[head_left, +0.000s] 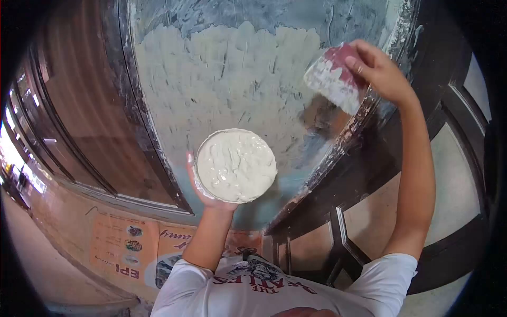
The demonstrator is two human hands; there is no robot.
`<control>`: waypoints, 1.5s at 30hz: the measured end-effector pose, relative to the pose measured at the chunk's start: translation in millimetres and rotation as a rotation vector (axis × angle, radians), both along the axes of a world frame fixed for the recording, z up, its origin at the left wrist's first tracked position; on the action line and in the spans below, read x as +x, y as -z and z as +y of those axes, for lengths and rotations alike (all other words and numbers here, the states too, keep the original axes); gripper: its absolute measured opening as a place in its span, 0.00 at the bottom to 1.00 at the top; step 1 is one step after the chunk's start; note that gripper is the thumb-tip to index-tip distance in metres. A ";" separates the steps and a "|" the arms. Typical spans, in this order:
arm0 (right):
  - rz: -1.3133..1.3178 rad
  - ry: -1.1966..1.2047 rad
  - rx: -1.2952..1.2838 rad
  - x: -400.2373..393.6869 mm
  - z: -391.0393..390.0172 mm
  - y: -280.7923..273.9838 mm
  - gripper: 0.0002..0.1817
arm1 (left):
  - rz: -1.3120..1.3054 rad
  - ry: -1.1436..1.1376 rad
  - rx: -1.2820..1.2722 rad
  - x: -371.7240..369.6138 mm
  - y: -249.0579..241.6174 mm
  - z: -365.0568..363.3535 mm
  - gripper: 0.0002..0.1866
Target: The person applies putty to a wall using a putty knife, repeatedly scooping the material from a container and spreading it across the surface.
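Note:
My left hand [203, 193] grips a round tub from its left side and underneath. White putty [237, 165] fills the tub [199, 138] up to its rim, with a lumpy, glossy top. Up at the right, my right hand [377, 71] pinches a red putty scraper [340, 61] between thumb and fingers. White putty coats the scraper's lower part and wide edge. Behind both hands rises a panel [227, 79] smeared with pale putty across its middle, blue-grey along the top. The scraper overlaps the panel's right edge, above a brown patch [322, 116].
Dark wooden frames [311, 185] border the panel on both sides, the right one flaked and spattered with white. A brown glossy door [90, 95] stands at the left. An orange printed banner [124, 245] lies on the floor at lower left.

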State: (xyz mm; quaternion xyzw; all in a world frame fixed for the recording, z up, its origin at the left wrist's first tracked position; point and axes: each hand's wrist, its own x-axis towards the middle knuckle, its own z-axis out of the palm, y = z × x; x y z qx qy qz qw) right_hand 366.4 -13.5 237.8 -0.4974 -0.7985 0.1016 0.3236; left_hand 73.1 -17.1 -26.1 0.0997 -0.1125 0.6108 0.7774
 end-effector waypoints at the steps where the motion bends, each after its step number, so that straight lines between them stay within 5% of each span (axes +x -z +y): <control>1: -0.193 0.001 0.015 -17.7 -5.3 9.5 0.12 | -0.024 0.036 0.057 2.8 -6.1 -1.9 0.41; 3: -0.140 0.007 -0.355 -47.6 -13.5 28.4 0.13 | -0.020 0.034 0.066 7.7 -15.1 -6.0 0.41; 6: -0.380 0.024 -0.430 -71.8 -13.1 50.4 0.13 | -0.055 0.060 0.126 15.2 -24.0 -9.3 0.40; 8: -0.671 0.051 -0.250 -70.2 -8.4 59.1 0.15 | -0.070 0.068 0.150 18.1 -25.7 -10.3 0.40; 14: -0.427 0.147 -0.413 -71.1 -17.3 46.5 0.19 | -0.012 0.023 0.065 21.1 -23.4 -8.5 0.39; 18: -0.677 0.119 -0.050 -51.7 -1.9 63.5 0.18 | -0.006 0.023 0.065 19.6 -19.5 -5.5 0.39; 24: -0.518 0.125 -0.345 -66.1 -8.2 52.9 0.19 | -0.026 0.021 0.084 19.1 -20.9 -4.4 0.39; 30: -0.683 0.155 -0.167 -55.0 -4.2 50.2 0.18 | -0.025 0.018 0.055 23.3 -11.7 1.8 0.39; 36: -0.341 0.206 -0.386 -47.6 -14.3 27.2 0.14 | -0.029 0.035 0.039 26.3 -13.7 3.9 0.39; 42: -0.169 0.213 -0.206 -14.7 -16.5 4.9 0.13 | -0.031 0.055 0.055 29.0 -9.0 7.0 0.40; 45: -0.103 0.254 0.106 16.2 -8.4 -13.0 0.14 | -0.022 0.052 0.043 28.0 -9.8 8.1 0.40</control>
